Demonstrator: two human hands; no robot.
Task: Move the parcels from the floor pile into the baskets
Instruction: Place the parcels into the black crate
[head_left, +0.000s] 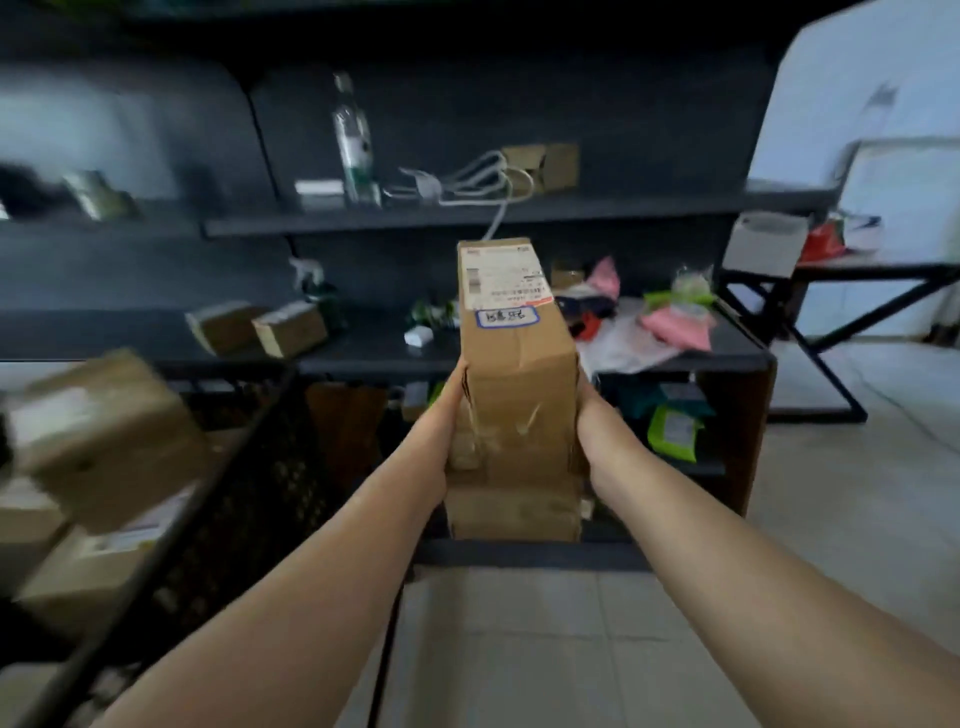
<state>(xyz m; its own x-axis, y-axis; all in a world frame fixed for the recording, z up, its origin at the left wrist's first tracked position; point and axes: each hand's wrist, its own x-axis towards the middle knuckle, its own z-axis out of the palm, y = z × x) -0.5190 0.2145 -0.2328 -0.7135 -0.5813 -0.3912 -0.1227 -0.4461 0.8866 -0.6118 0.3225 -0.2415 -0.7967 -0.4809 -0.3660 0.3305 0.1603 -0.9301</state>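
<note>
A long brown cardboard parcel (514, 384) with a white shipping label and a blue-bordered sticker is held out in front of me, above the floor. My left hand (441, 426) grips its left side and my right hand (597, 431) grips its right side; the fingers are hidden behind the box. A black mesh basket (249, 493) stands at the lower left, holding several brown parcels (104, 441). The parcel in my hands is to the right of that basket, in front of the shelves.
Dark shelving (467, 218) fills the back, carrying a bottle (353, 140), cables, small boxes (260, 327) and pink and green packets (675, 312). A black-framed table (831, 270) stands at the right. Pale tiled floor (571, 649) lies below my arms.
</note>
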